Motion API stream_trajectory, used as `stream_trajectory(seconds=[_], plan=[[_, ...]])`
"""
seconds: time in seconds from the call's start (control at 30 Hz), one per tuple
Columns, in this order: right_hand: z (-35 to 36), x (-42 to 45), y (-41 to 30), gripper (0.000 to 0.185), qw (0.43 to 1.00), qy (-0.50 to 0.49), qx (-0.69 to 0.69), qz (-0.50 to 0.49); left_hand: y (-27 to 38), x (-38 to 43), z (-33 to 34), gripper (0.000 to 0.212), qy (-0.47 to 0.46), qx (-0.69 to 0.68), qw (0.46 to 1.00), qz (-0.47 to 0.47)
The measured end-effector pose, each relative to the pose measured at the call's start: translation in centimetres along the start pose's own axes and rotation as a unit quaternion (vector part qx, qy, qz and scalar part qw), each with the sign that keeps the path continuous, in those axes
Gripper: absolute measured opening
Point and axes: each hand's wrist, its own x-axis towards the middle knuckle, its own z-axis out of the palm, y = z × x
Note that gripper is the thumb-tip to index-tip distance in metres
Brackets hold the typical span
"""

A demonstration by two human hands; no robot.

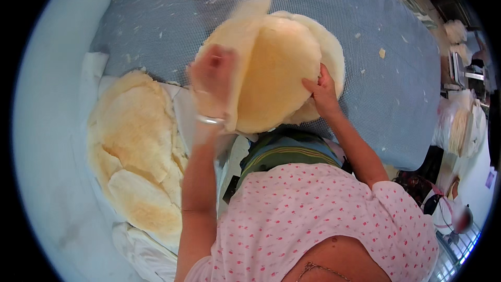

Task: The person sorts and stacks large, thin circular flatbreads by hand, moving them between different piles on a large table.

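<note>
Thin, round, pale-yellow flatbread sheets lie over a blue-grey mesh-covered table in front of me. My right hand (pixel 325 92) pinches the right edge of the front round sheet (pixel 282 74), thumb on top. Behind it, a paler round sheet (pixel 330 43) shows at the right. My left hand (pixel 214 76), blurred by motion and wearing a bracelet at the wrist, is at a raised or folded sheet (pixel 242 31) on the left; whether its fingers grip it is unclear. The underside of the sheets is hidden.
More large flatbread sheets (pixel 137 133) lie heaped on white cloth at my left. Crumbs and flakes dot the mesh table cover (pixel 391 98). Bagged goods (pixel 460 121) stand beyond the table at the right, and another person (pixel 446 207) is at the lower right. A white wall runs along the left.
</note>
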Motion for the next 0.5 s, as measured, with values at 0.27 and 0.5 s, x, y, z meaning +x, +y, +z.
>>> stream_trajectory(seconds=[0.27, 0.5], plan=[[-2.3, 0.4, -1.9, 0.066, 0.973, -0.124, 0.148, 0.128, -16.5, 0.7, -32.1, 0.027, 0.216, -0.146, 0.965, -0.019], [-3.1, 1.1, -2.3, 0.070, 0.973, -0.165, 0.096, 0.131, -27.1, -9.2, -39.3, 0.041, 0.410, -0.211, 0.858, -0.228]])
